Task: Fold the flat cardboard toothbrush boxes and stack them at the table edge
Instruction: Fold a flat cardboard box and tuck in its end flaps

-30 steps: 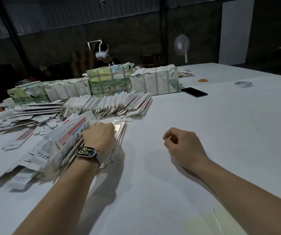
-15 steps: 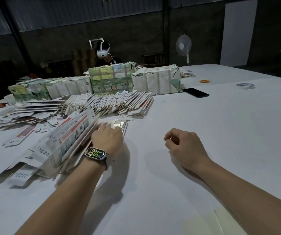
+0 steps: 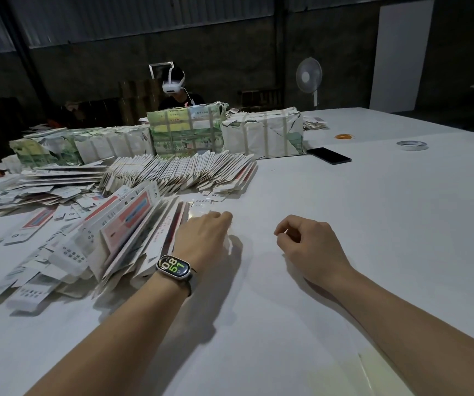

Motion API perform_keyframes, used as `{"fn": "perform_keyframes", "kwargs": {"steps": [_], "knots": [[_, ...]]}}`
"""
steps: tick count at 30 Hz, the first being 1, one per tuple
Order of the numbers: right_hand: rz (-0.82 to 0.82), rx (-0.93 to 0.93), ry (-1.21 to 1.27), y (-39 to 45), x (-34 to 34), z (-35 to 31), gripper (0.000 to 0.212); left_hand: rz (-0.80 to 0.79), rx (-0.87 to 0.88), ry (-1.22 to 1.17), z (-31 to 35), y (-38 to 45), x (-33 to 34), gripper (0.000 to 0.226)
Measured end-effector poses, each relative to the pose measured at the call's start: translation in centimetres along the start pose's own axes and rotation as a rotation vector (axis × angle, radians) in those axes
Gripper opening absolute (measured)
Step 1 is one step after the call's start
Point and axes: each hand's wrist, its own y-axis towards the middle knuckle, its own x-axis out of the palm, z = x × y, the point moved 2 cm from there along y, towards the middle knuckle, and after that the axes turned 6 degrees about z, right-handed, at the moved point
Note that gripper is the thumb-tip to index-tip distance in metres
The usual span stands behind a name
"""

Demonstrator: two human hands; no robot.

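My left hand lies knuckles-up on the white table, at the right edge of a leaning stack of flat toothbrush boxes. Its fingers curl down over a glossy flat piece at the stack's right side; whether they actually pinch it I cannot tell, since the fingertips are hidden under the hand. A smartwatch sits on that wrist. My right hand rests on the bare table to the right, well apart from the left, its fingers loosely curled inward and holding nothing.

The leaning stack fans open toward the left, showing red and blue print. Loose flat cards are scattered near and left of it. Beyond, a long row of packed flat boxes slants across the table. Farther still stand wrapped bundles, white and green, strapped with tape.

To the far right of the bundles lies a black phone, then a roll of tape and an orange ring-shaped object. Behind the bundles sits another person wearing a white headset, and a standing fan is near the dark wall.
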Motion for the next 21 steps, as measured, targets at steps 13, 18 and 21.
{"fn": "perform_keyframes", "kwargs": {"steps": [13, 18, 21], "knots": [[0.022, 0.057, 0.395, -0.1, 0.1, -0.7, 0.021, 0.680, -0.046, -0.961, 1.5, -0.1, -6.9, 0.029], [-0.059, 0.143, 0.694, -0.3, 0.5, -1.5, 0.023, 0.366, -0.384, -1.518, 4.1, -0.6, -3.0, 0.033], [-0.042, 0.171, 0.769, -0.3, 0.2, -1.4, 0.019, 0.156, -0.555, -1.778, 5.5, -1.0, -0.9, 0.035]]}}
